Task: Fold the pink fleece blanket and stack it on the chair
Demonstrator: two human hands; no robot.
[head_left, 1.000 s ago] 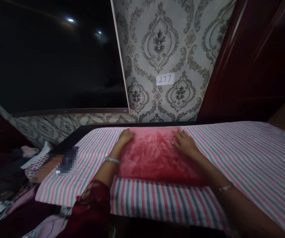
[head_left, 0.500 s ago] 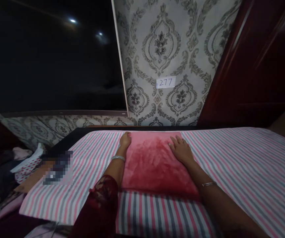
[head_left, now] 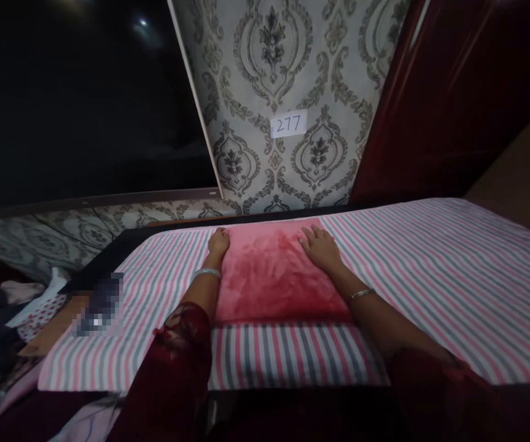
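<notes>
Red plush cloth [head_left: 271, 276] lies flat on striped sheet [head_left: 430, 264], near far edge by wall. My left hand [head_left: 218, 241] at its far left corner, right hand [head_left: 319, 247] on far right, fingers spread flat, gripping nothing. Risk, I judge: uneven push bunches plush or drags sheet off far edge.

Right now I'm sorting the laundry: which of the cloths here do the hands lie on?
The plain red plush cloth; the striped sheet lies under it, spread over the whole surface.
</notes>
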